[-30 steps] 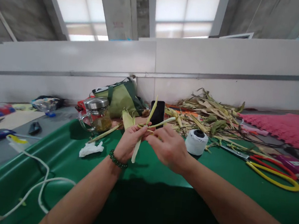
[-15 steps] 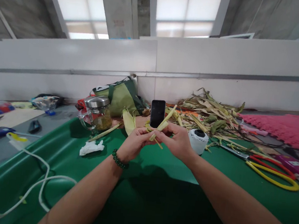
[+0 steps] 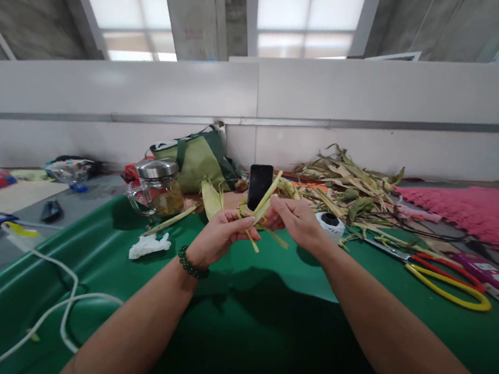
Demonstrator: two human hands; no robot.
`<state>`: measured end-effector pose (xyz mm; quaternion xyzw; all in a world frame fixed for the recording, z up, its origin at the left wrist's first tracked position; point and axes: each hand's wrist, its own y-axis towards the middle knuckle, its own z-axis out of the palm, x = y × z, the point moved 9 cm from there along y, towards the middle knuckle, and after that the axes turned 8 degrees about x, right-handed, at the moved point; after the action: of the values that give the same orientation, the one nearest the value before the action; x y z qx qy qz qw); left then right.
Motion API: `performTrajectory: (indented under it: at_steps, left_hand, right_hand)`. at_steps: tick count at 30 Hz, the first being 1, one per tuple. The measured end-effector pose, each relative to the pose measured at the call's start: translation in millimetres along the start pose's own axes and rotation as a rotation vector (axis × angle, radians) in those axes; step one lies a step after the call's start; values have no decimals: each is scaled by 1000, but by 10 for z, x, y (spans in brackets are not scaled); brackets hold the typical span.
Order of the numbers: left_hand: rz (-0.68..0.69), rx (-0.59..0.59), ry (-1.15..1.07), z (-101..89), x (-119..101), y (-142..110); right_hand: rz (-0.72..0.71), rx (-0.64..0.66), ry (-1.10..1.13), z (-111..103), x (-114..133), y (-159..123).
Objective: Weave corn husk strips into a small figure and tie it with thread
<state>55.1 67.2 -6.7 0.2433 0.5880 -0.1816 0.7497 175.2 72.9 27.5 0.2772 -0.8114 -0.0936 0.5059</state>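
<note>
Pale green corn husk strips (image 3: 267, 199) cross each other between my two hands, above the green mat. My left hand (image 3: 222, 235), with a dark green bead bracelet (image 3: 191, 262) at the wrist, pinches the strips where they cross. The fingers of my right hand (image 3: 294, 218) are closed at the right side of the strips, seemingly on a strip end; the exact grip is partly hidden. Loose ends hang below the fingers. Behind the hands a black phone (image 3: 259, 183) stands upright. A wider husk piece (image 3: 211, 199) lies left of it.
A glass jar mug (image 3: 165, 192) and crumpled tissue (image 3: 149, 246) are on the left. A husk pile (image 3: 349, 177), white thread spool (image 3: 330, 226), large scissors (image 3: 442, 275) and pink cloth (image 3: 476, 213) lie right. A white cable (image 3: 68, 304) loops at front left.
My right hand has moved slightly away from my left, so the fingers are farther apart. The crossed husk strips have spread, with loose ends showing below. The view has shifted a little.
</note>
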Motion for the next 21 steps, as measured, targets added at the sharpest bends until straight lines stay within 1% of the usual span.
performTrajectory:
  at_steps: [2, 3, 5, 8, 10, 11, 14, 16, 19, 21]
  left_hand:
    - [0, -61, -89, -86, -3, 7]
    - [6, -90, -133, -126, -6, 11]
    - [14, -121, -201, -176, -9, 22]
    - [8, -102, -242, -166, 2, 41]
    - [-8, -82, -251, -138, 22, 44]
    - [-20, -73, -251, -121, 36, 45]
    - [-43, -49, -186, -70, 64, 45]
    - [-3, -45, -86, -49, 31, 46]
    - [100, -59, 106, -41, -62, 33]
    - [134, -58, 244, -39, -92, 23]
  right_hand:
    - [-29, 107, -64, 51, 6, 6]
    - [-82, 123, -145, 57, 58, -5]
    - [-232, 101, -309, 68, 223, -60]
    - [-456, 88, -474, 166, 465, -187]
    - [-557, 91, -574, 240, 557, -255]
    - [-582, 85, -608, 260, 577, -273]
    - [-598, 68, -572, 270, 575, -278]
    - [-566, 63, -479, 265, 543, -251]
    - [-431, 44, -329, 245, 453, -175]
    - [-317, 41, -244, 233, 383, -128]
